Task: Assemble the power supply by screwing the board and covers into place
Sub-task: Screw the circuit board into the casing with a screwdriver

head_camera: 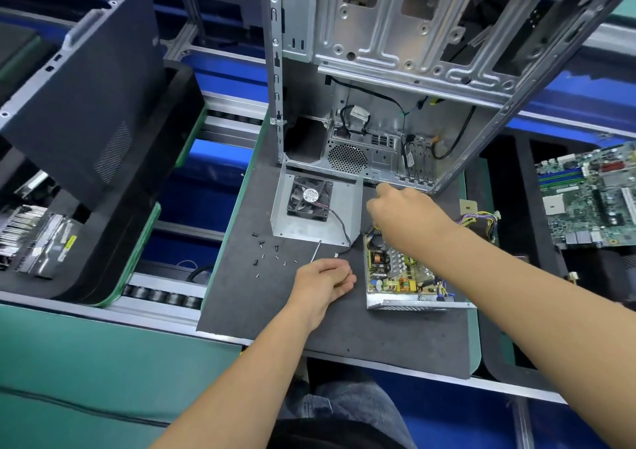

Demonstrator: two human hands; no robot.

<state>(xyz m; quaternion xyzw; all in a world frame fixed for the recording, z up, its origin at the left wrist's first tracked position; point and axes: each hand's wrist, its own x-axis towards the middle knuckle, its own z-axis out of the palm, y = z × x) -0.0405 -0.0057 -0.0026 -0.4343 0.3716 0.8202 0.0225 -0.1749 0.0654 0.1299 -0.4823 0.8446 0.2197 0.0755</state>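
Loose screws point(272, 252) lay left, just beyond the left hand point(325, 281), which gripped a screwdriver point(316, 250) pointing far-left. Right of it sat the board point(401, 271) in its tray; the right hand point(402, 214), curled, hovered at its far end, its grasp unclear.

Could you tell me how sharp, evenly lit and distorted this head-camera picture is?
Head view: wide-angle bend bows the computer case and the conveyor rails; light is even with soft shadows; mild glare on the fan cover plate; the loose screws and the left hand read sharp; the motherboard at the edge is softer.
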